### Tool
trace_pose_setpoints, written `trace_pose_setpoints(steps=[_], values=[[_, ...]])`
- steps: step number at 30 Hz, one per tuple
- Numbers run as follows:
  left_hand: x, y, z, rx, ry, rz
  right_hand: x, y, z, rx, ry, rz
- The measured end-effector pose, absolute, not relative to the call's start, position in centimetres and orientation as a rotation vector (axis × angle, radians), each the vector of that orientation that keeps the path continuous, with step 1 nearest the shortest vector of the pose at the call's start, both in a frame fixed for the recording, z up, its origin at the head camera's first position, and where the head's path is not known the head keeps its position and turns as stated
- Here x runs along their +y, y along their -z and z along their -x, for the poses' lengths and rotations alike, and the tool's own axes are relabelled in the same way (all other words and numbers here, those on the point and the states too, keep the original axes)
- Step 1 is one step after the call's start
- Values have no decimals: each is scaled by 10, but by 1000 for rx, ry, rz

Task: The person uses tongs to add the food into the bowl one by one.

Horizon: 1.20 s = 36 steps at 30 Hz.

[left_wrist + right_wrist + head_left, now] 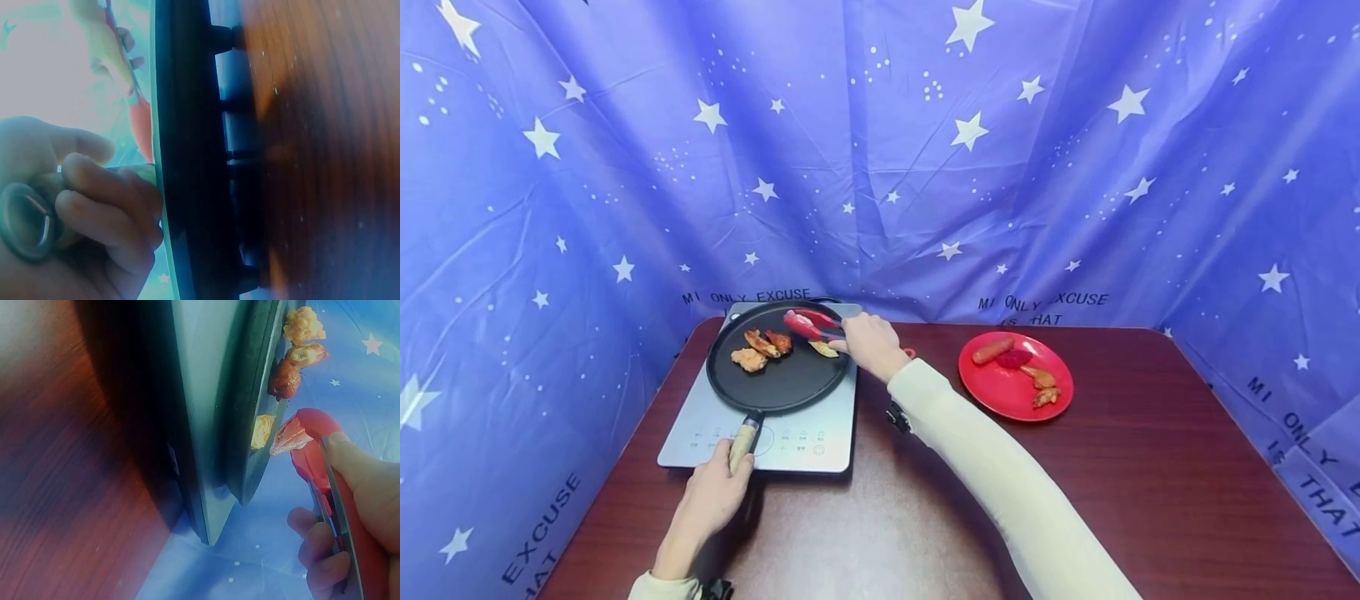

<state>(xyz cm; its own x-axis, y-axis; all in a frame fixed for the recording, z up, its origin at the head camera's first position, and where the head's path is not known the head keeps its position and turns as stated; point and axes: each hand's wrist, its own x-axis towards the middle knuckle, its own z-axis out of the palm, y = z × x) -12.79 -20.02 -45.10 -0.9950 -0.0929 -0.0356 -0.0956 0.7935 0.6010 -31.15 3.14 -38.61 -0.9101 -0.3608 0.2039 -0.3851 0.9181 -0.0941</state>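
Note:
My left hand [711, 497] grips the pale handle [743, 443] of a flat black frying pan [801, 385], fingers wrapped round it in the left wrist view. With my right hand [872, 343] I hold red tongs [369, 550] over the pan's right side. Between the tongs' tips is a pinkish-white piece of food [291, 437]. In the pan lie a yellowish piece [824, 349] near the right rim, a golden fried piece [748, 360] and browned chicken pieces [760, 342] left of the middle.
Under the pan is a silver induction cooktop [692, 450] at the table's back left. Right of my forearm, a red plate [996, 392] bears a sausage [992, 350], a dark red piece [1014, 358] and browned pieces [1043, 387]. A starry blue curtain [917, 167] surrounds the table [1135, 450].

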Motion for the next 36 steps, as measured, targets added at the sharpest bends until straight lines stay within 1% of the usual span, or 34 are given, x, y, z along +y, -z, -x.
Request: trace_pose_setpoints(steps=[36], values=[[-201, 451, 128, 2968, -1020, 161, 19, 391, 330, -2972, -214, -519]])
